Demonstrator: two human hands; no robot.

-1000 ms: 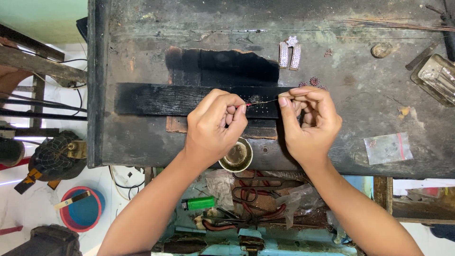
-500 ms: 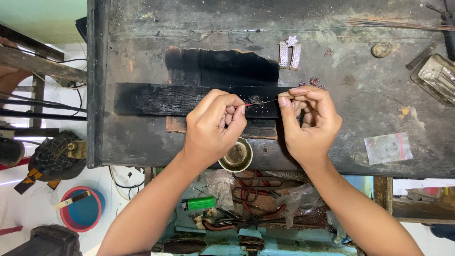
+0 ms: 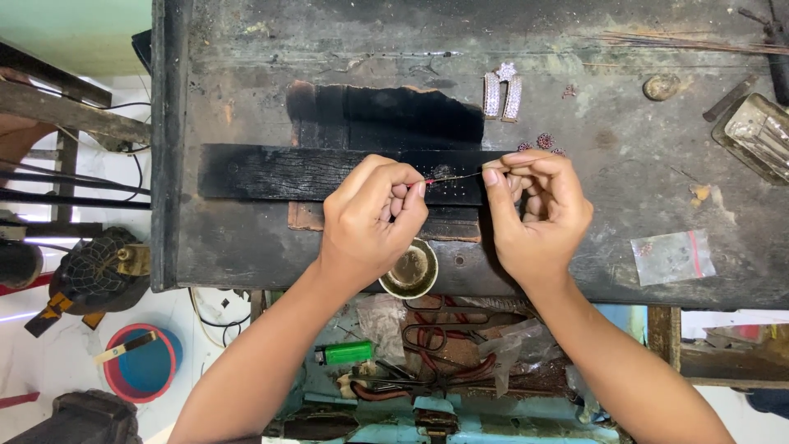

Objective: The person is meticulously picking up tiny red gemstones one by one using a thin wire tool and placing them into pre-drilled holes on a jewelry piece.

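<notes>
Your L hand (image 3: 374, 218) & R hand (image 3: 538, 210) each pinch an end of a thin wire (image 3: 456, 176), fingertips closed tight on it, so it's stretched betw. them just above the charred wood strip (image 3: 271, 173) on the workbench (image 3: 246, 82). A small round cup (image 3: 409, 270) sits at the bench edge under your L hand; a silvery jewelled piece (image 3: 502, 93) lies further back, a small clear bag (image 3: 672, 256) off to your R.

A small clear plastic bag (image 3: 672, 256) lies on the dark, worn table (image 3: 246, 99), with a glass tray (image 3: 758, 134) near its right edge. Below the table's front sit a green lighter (image 3: 345, 353) and red-handled pliers (image 3: 440, 345) (amid clutter), and a red-rimmed blue bowl (image 3: 141, 370) stands on the floor.
</notes>
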